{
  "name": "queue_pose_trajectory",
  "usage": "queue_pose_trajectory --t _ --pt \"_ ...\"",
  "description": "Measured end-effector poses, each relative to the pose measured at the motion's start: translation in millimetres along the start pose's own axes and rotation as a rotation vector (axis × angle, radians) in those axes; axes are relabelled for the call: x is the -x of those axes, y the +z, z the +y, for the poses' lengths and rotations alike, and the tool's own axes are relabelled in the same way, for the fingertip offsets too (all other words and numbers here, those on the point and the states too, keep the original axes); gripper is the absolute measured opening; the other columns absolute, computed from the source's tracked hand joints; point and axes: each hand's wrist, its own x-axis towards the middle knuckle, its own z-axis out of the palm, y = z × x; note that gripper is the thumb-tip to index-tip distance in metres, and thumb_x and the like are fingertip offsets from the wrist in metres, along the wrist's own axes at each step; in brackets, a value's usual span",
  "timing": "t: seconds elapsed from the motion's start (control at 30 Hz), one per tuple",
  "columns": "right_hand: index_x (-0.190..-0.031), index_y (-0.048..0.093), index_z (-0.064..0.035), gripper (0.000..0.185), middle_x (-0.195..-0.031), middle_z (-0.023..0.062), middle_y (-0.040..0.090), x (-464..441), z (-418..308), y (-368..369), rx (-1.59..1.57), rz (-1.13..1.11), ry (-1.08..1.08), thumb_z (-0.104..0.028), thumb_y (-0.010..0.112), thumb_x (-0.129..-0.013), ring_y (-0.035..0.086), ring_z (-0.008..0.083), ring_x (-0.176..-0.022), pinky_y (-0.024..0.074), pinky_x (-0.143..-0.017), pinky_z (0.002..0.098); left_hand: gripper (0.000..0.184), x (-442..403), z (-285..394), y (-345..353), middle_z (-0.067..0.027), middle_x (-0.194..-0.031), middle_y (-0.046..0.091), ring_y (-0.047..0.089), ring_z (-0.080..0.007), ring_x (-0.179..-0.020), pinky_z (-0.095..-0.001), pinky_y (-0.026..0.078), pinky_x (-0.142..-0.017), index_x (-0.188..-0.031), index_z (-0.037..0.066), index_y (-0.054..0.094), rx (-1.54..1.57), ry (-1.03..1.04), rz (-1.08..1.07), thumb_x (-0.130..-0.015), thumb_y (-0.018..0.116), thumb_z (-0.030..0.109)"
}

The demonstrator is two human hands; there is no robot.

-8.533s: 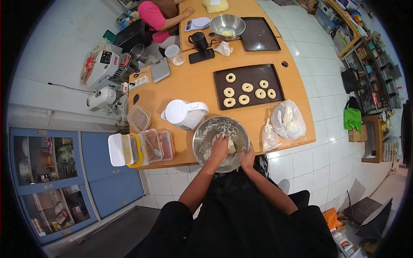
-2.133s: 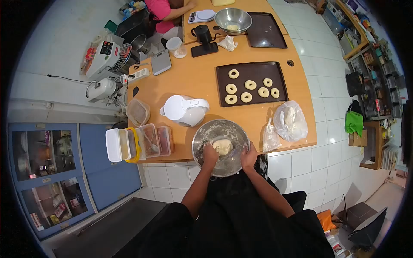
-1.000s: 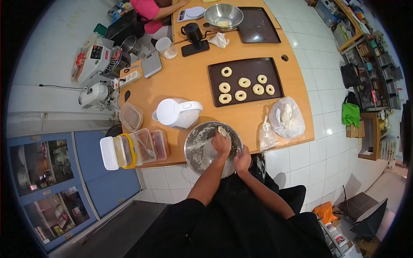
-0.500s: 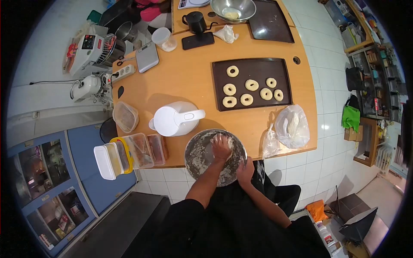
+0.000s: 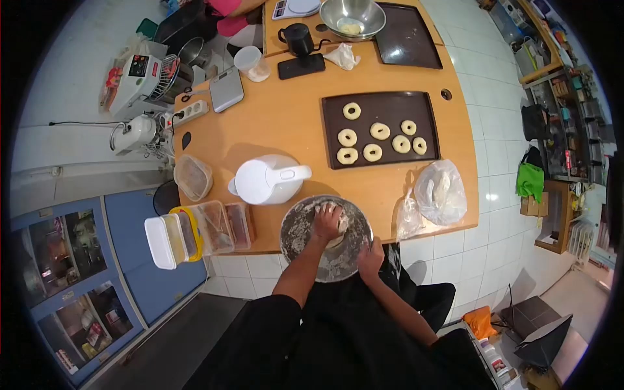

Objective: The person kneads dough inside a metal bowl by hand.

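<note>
A large metal bowl (image 5: 302, 244) smeared with dough residue sits at the table's front edge. Inside it, my left hand (image 5: 328, 222) presses on a lump of pale dough (image 5: 342, 227), its fingers curled over the top and partly hiding it. My right hand (image 5: 370, 259) grips the right rim of the bowl. Just behind the bowl stands a white kettle (image 5: 263, 181). Farther back lies a dark tray (image 5: 416, 107) with several dough rings (image 5: 380, 131) on it.
Plastic containers (image 5: 214, 227) line the front left. To the right lie a plastic bag with dough (image 5: 442, 193) and a smaller bag (image 5: 408, 218). Farther back are a grey scale (image 5: 226, 90), a black pot (image 5: 298, 40), a second bowl (image 5: 354, 16) and another person's arm (image 5: 246, 6).
My left hand has moved slightly left and down within the bowl, still on the dough. My right hand has stayed on the rim. The whole view has shifted a little.
</note>
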Motion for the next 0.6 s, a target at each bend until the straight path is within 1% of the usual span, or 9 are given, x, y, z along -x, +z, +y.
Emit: queue_pose_trajectory --t 0.1,0.13,0.23,0.27,0.37,0.4,0.5,0.53,0.6 --pt "-0.104 0.057 0.0028 0.02 -0.088 0.0237 0.057 -9.1 3.7 3.1 -0.054 0.065 -0.046 -0.004 0.056 -0.084 0.056 0.0465 -0.081 0.0457 -0.069 0.0467 0.039 0.1 -3.2 11.4 -0.0179 -0.108 0.059 0.056 -0.034 -0.101 -0.051 0.042 -0.089 -0.103 0.009 0.062 0.148 0.031 0.23 -0.073 0.065 0.035" --pt "-0.104 0.057 0.0026 0.021 -0.089 0.0236 0.057 -7.6 7.7 3.4 -0.034 0.055 -0.024 -0.003 0.056 -0.084 0.056 0.0465 -0.082 0.0458 -0.069 0.0468 0.038 0.5 -2.2 14.7 -0.0161 -0.108 0.061 0.056 -0.0343 -0.102 -0.05 0.042 -0.09 -0.103 0.009 0.063 0.163 0.027 0.286 -0.071 0.067 0.029" --pt "-0.107 0.057 0.0022 0.024 -0.092 0.0237 0.057 -13.8 4.8 2.6 -0.026 0.037 -0.041 -0.002 0.056 -0.083 0.056 0.0462 -0.085 0.0455 -0.072 0.0471 0.045 2.7 -9.6 24.3 -0.0178 -0.114 0.059 0.054 -0.0373 -0.107 -0.0509 0.041 -0.094 -0.11 0.009 0.062 0.198 -0.039 0.198 -0.069 0.066 0.025" --pt "-0.107 0.057 0.0022 0.025 -0.093 0.0237 0.057 -14.5 2.5 -0.4 -0.025 0.035 -0.055 -0.001 0.056 -0.083 0.056 0.0461 -0.086 0.0454 -0.073 0.0472 0.048 4.1 -11.2 28.9 -0.02 -0.12 0.057 0.051 -0.0386 -0.114 -0.0501 0.038 -0.099 -0.118 0.008 0.059 0.259 -0.072 0.138 -0.07 0.061 0.017" --pt "-0.108 0.057 0.0022 0.027 -0.095 0.0241 0.057 -19.0 -8.3 -5.4 -0.03 0.054 -0.043 -0.001 0.056 -0.082 0.056 0.045 -0.09 0.0451 -0.075 0.0468 0.049 5.8 -15.8 47.8 -0.022 -0.125 0.054 0.048 -0.0389 -0.119 -0.0479 0.037 -0.103 -0.121 0.006 0.057 0.58 -0.28 0.081 -0.072 0.058 0.009" --pt "-0.108 0.056 0.0028 0.027 -0.095 0.0243 0.058 -20.3 -7.1 -4.9 -0.029 0.026 -0.03 -0.001 0.056 -0.082 0.056 0.045 -0.09 0.0451 -0.076 0.0465 0.048 1.0 -18.2 49.2 -0.0228 -0.125 0.054 0.049 -0.04 -0.117 -0.0477 0.039 -0.1 -0.122 0.005 0.056 0.605 -0.285 0.07 -0.074 0.056 0.004" --pt "-0.109 0.057 0.0037 0.027 -0.096 0.0246 0.059 -24.9 0.3 -6.1 -0.023 -0.003 -0.031 -0.001 0.055 -0.082 0.057 0.045 -0.092 0.0454 -0.079 0.0458 0.048 -7.2 -0.7 -1.5 -0.0221 -0.126 0.053 0.05 -0.0397 -0.116 -0.0483 0.042 -0.097 -0.122 0.004 0.054 0.437 -0.253 -0.037 -0.075 0.058 0.007" --pt "-0.109 0.057 0.0035 0.027 -0.096 0.0245 0.059 -26.7 -1.8 -6.4 -0.02 0.024 -0.06 -0.001 0.056 -0.082 0.057 0.0449 -0.092 0.0455 -0.079 0.0457 0.046 -9.7 8.1 -18.0 -0.0215 -0.124 0.055 0.052 -0.0389 -0.114 -0.0494 0.043 -0.094 -0.119 0.004 0.056 0.294 -0.231 -0.055 -0.074 0.062 0.01" --pt "-0.109 0.057 0.003 0.027 -0.096 0.0241 0.059 -26.3 -2.9 -9.5 -0.018 0.037 -0.061 -0.001 0.056 -0.081 0.057 0.0447 -0.092 0.0457 -0.079 0.0456 0.042 -8.4 23.0 -30.6 -0.0206 -0.12 0.058 0.053 -0.0377 -0.112 -0.0488 0.044 -0.094 -0.115 0.004 0.058 0.228 -0.215 -0.095 -0.074 0.065 0.014"
